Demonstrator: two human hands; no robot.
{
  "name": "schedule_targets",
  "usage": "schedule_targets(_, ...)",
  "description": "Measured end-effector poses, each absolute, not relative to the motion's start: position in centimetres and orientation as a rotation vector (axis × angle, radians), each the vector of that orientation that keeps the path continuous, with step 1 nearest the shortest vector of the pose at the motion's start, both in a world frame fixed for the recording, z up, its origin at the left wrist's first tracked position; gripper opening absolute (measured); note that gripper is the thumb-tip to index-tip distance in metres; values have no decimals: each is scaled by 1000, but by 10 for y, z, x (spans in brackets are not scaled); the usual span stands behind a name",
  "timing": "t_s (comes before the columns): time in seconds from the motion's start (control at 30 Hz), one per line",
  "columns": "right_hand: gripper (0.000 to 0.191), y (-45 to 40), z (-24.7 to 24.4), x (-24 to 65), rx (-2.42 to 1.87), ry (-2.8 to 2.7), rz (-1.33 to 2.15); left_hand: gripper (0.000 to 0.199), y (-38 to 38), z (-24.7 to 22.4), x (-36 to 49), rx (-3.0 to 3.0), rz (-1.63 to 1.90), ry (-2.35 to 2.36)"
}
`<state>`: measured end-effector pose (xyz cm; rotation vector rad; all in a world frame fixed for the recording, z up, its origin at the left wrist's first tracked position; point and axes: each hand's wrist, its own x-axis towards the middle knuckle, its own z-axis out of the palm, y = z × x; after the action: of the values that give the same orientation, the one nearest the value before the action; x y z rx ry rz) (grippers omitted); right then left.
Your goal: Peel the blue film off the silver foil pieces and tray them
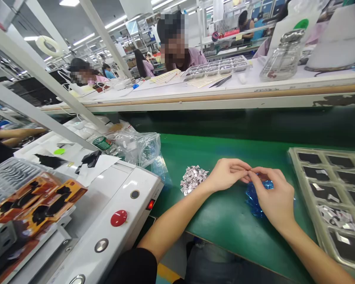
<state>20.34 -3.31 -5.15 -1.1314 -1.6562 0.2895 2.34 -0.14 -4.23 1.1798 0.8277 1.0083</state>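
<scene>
Over the green work mat, my left hand (228, 173) and my right hand (272, 191) meet, thumbs and fingertips pinched together. Whatever is between the fingertips is too small or too hidden to make out. Beneath and beside my right hand lies a heap of shiny blue film pieces (256, 201), partly covered by the hand. A pile of small silvery-white metal pieces (193, 178) sits on the mat to the left, by my left wrist. On the right stands a compartmented plastic tray (303, 193) with dark pads, and similar small pieces lie in some compartments.
A white machine (136, 177) with a red knob (118, 218) and orange fixtures (53, 201) borders the left. Clear plastic bags (142, 148) lie behind it. Across the back runs a raised white shelf (195, 94) bearing a glass bottle (282, 57) and another tray (215, 67). Several people sit beyond.
</scene>
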Motion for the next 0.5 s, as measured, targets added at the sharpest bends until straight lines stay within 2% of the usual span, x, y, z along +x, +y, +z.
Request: schedule_targets(0.5,19,-34,-45,205,-1189,-1605,372,12,-5,-40,29,1286,1082,943)
